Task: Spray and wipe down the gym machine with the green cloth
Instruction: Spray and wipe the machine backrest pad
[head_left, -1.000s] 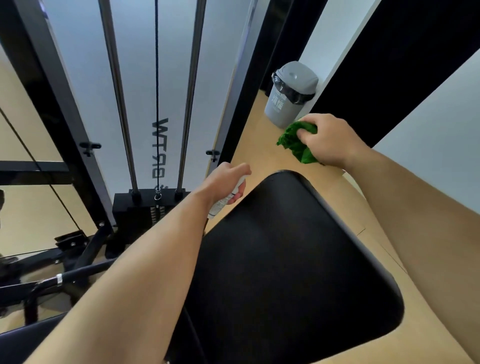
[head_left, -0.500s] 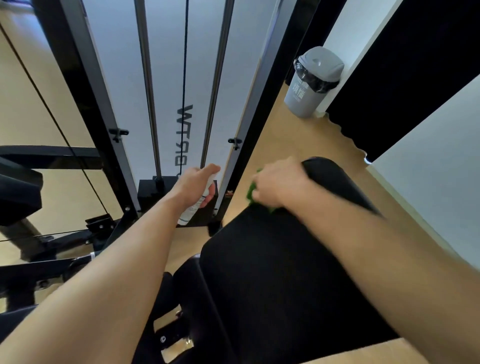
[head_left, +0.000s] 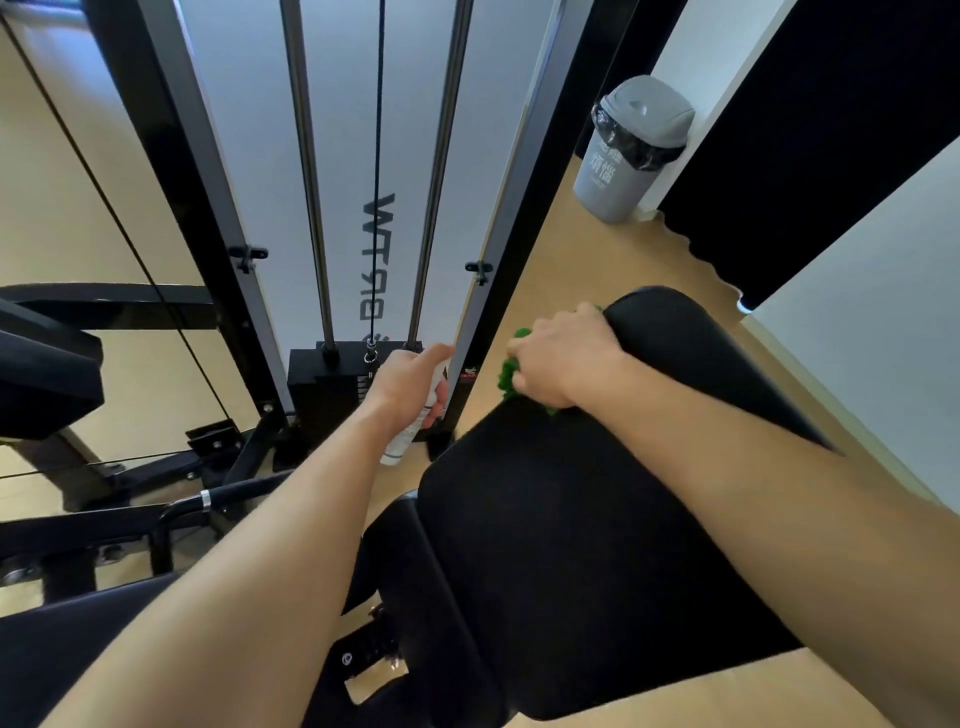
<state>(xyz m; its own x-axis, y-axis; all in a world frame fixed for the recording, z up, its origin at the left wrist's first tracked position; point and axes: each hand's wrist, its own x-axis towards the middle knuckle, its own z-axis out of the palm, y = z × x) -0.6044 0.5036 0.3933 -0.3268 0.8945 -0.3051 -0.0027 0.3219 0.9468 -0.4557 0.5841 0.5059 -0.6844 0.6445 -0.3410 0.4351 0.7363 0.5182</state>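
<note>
Step in hand, judged: wiping. Right hand (head_left: 563, 358) closed on green cloth (head_left: 508, 375), pressed to black pad (head_left: 571, 519). Left hand (head_left: 410, 382) wrapped around spray bottle (head_left: 410, 439). Next: sweep across pad.

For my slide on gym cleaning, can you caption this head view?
Right hand presses green cloth on black pad; left hand holds spray bottle.
</note>
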